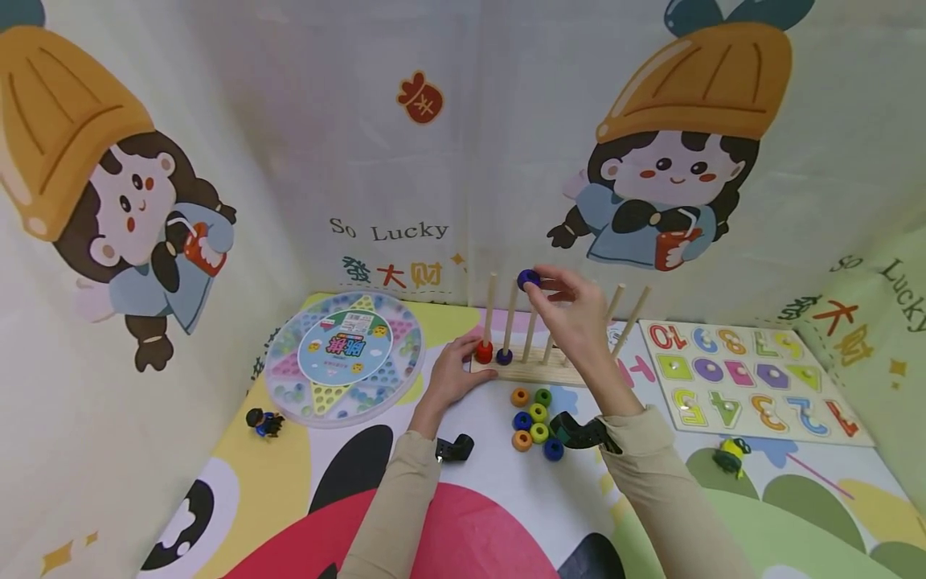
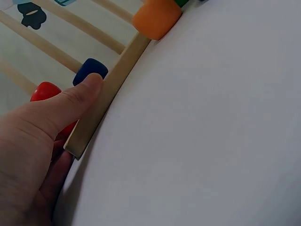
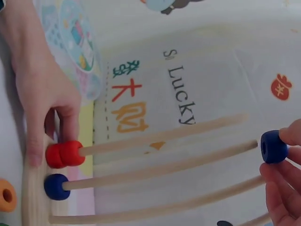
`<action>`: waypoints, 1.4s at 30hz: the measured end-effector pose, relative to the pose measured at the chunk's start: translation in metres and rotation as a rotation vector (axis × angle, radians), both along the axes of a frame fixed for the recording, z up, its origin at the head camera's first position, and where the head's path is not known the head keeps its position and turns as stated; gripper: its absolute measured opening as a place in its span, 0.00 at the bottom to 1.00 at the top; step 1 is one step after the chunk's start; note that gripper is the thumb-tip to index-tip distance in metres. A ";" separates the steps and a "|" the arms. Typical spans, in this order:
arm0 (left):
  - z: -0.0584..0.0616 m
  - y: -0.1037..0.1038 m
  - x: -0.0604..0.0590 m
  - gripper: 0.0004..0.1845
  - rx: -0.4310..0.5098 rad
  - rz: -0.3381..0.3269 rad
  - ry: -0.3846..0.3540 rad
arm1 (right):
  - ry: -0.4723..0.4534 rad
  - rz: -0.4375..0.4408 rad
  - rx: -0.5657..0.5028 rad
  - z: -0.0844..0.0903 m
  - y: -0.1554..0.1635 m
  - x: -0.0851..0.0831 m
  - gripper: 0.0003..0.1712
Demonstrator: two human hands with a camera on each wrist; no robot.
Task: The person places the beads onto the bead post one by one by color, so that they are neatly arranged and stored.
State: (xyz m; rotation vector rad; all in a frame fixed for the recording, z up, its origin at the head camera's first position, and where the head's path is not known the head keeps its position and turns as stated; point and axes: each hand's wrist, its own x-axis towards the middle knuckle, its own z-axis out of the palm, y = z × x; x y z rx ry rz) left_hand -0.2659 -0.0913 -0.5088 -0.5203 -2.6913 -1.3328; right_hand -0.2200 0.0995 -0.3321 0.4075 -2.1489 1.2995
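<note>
My left hand [image 1: 452,374] grips the left end of a wooden peg rack [image 1: 531,373], its thumb along the front edge. Two red beads [image 3: 71,153] are stacked at the bottom of the first peg. A blue bead [image 3: 57,187] sits low on the second peg [image 3: 164,167]. Up by that peg's tip, my right hand [image 1: 576,310] pinches another blue bead [image 3: 274,147] between thumb and fingers. In the right wrist view the bead's hole faces the tip, with a small gap between them.
Loose orange, green, yellow and blue beads [image 1: 538,412] lie in front of the rack. To the left are a round board game [image 1: 405,346] and a small dark figurine [image 1: 264,422]. A number puzzle board [image 1: 669,386] and a yellow-black figurine [image 1: 732,456] are at right.
</note>
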 end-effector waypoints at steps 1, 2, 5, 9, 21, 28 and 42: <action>0.000 0.000 0.000 0.38 0.000 -0.002 0.001 | 0.007 -0.009 0.018 0.001 -0.001 -0.001 0.14; 0.000 0.000 0.000 0.38 0.001 -0.004 0.001 | 0.018 -0.017 0.040 0.002 -0.002 -0.002 0.14; -0.001 0.001 0.000 0.38 -0.003 -0.011 0.012 | 0.043 -0.052 0.125 0.005 -0.005 -0.005 0.14; -0.002 0.001 0.001 0.38 -0.013 -0.014 0.016 | 0.054 -0.111 0.218 0.008 -0.008 -0.007 0.13; -0.005 0.001 -0.001 0.38 -0.030 -0.033 0.019 | 0.032 -0.157 0.350 0.014 -0.012 -0.008 0.15; 0.001 0.003 -0.003 0.39 -0.016 -0.028 -0.007 | 0.099 -0.027 0.231 0.009 0.001 0.001 0.12; -0.001 0.000 -0.002 0.39 -0.021 -0.023 0.018 | -0.347 0.143 0.120 -0.082 0.051 0.024 0.13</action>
